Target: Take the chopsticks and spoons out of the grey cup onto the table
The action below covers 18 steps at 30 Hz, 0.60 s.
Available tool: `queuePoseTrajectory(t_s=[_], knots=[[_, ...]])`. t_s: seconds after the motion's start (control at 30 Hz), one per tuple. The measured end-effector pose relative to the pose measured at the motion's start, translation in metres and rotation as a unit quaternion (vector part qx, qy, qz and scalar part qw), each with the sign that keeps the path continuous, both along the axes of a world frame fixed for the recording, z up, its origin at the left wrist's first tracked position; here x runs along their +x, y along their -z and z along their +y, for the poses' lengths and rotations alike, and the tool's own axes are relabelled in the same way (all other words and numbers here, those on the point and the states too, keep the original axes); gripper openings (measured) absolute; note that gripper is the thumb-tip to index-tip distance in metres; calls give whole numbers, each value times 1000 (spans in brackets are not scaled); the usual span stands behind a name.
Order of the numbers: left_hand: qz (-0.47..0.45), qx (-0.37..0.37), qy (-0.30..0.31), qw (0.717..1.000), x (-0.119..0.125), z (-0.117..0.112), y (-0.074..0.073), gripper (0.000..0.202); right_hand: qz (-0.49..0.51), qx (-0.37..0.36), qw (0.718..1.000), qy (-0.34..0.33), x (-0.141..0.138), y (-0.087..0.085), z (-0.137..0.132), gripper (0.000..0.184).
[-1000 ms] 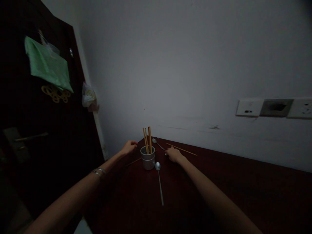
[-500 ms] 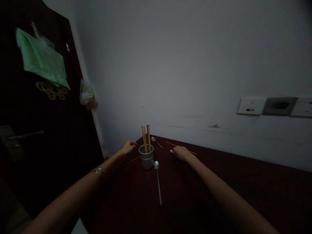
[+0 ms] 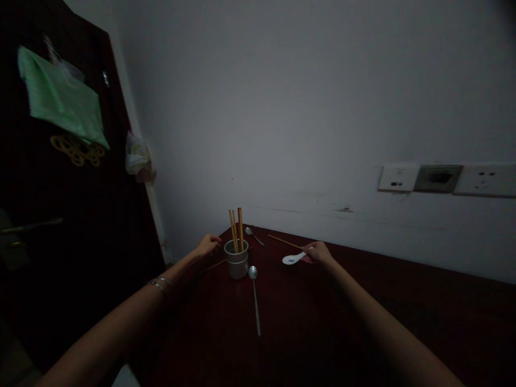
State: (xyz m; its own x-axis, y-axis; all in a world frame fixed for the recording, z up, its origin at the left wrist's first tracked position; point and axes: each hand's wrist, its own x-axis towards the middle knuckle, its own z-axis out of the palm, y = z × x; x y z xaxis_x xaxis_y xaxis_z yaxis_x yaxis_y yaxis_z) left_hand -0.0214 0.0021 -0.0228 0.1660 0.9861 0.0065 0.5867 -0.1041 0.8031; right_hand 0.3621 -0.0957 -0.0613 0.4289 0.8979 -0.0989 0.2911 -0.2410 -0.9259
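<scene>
A white ceramic soup spoon (image 3: 292, 259) is held by its handle in my right hand (image 3: 320, 252), its bowl pointing left. Just behind that hand, a wooden chopstick (image 3: 283, 241) lies on the table. My left hand (image 3: 208, 245) hovers beside a metal cup (image 3: 237, 265), fingers loosely bent with nothing visible in them. Several wooden chopsticks (image 3: 241, 230) stand upright in the cup. Another chopstick (image 3: 213, 266) lies at the cup's left, partly hidden by it. In front of the cup rests a long-handled metal spoon (image 3: 256, 306). A smaller metal spoon (image 3: 255, 236) lies behind it.
The dark red table (image 3: 298, 322) meets a pale wall (image 3: 262, 107) at the back. Wall sockets (image 3: 397, 178) are at the right. On the left, a dark door (image 3: 100, 226) carries a green cloth (image 3: 64, 94), and a plastic bag (image 3: 137, 155) hangs close by.
My right hand has shifted right and turned, so the soup spoon, mostly covered before, now shows in its grip. The left hand stays beside the cup. The view has swung slightly right.
</scene>
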Motion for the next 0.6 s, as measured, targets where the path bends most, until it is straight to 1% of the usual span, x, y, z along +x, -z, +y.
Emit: queuePoseTrajectory(t_s=[0.1,0.2,0.3,0.37,0.43,0.53,0.6], knots=[[-10,2,-8,1000,2,0,2,24,69,14,997,13,-3,11,-12,10],[-29,2,-23,999,4,-1,3,21,114,21,993,15,-7,18,-21,11],[-73,4,-36,997,6,-1,-1,16,137,21,990,10,-9,23,-25,10],[-112,5,-35,993,7,-1,-6,19,140,20,990,6,-9,26,-25,9],[-163,0,-16,986,8,-3,-13,28,134,17,991,0,-8,27,-26,8],[-250,-34,44,967,15,-10,-23,45,117,11,993,-9,-6,25,-27,9],[-286,-61,77,953,23,-16,-28,52,98,8,995,-13,-5,22,-30,11]])
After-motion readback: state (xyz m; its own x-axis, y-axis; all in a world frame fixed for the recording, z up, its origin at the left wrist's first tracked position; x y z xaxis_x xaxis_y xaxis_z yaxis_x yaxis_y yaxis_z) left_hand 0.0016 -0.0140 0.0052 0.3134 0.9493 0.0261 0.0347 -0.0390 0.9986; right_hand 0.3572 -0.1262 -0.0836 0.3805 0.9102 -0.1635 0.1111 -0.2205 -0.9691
